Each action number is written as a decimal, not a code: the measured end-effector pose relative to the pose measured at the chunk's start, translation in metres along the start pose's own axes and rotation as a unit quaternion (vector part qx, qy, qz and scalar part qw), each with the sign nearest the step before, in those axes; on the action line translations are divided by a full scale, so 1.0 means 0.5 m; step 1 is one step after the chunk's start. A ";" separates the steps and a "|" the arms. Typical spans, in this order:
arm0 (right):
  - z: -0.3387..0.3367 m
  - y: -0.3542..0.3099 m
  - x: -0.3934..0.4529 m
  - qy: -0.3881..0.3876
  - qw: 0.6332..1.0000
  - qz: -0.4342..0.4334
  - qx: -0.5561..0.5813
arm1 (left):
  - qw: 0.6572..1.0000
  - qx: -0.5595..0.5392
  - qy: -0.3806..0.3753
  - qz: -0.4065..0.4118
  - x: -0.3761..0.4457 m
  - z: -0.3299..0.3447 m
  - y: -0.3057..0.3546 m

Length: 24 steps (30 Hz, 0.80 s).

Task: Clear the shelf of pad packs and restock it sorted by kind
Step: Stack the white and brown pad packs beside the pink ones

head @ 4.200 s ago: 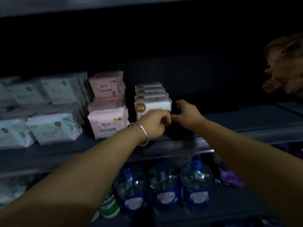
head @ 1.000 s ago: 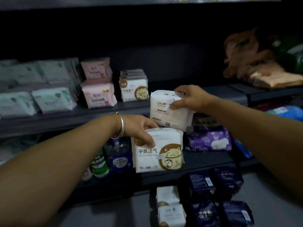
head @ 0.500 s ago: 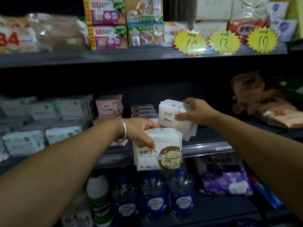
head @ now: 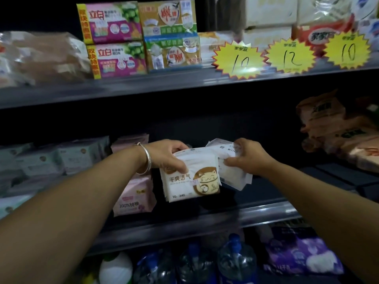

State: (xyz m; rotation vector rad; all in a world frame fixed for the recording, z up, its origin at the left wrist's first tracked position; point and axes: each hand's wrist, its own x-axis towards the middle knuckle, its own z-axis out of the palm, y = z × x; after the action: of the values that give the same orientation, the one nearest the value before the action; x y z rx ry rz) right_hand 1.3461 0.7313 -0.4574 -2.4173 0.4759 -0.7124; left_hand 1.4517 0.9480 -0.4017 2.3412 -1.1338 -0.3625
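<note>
Your left hand (head: 164, 154) grips the cat-printed pack (head: 190, 177) above the shelf (head: 205, 220) edge — bare shelf lies at 3 o'clock. Your right hand (head: 248, 158) pinches a plain white pack (head: 227, 171), touching it.

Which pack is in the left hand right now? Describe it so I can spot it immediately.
Find the dark middle shelf, below the yellow starburst price tags. At its centre the left hand, with a silver bangle on the wrist, grips a white pack by its top edge. Unlike the plain white pack in the right hand and the pink packs beside it, it shows a brown cartoon cat.
</note>
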 end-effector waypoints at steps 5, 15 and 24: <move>0.005 0.014 0.024 -0.001 1.000 0.009 -0.007 | 1.000 0.013 0.025 0.007 0.042 -0.020 0.009; 0.016 0.035 0.094 0.017 0.999 0.037 -0.032 | 0.996 0.032 0.083 0.004 0.121 -0.060 0.005; 0.081 0.029 0.190 0.004 0.992 0.016 -0.123 | 0.985 0.050 0.164 0.008 0.255 -0.100 -0.074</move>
State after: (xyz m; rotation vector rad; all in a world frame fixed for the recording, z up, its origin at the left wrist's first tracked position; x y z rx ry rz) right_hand 1.4428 0.6919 -0.4584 -2.6287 0.6364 -0.6831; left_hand 1.5765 0.8831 -0.3824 2.3629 -1.0279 0.0883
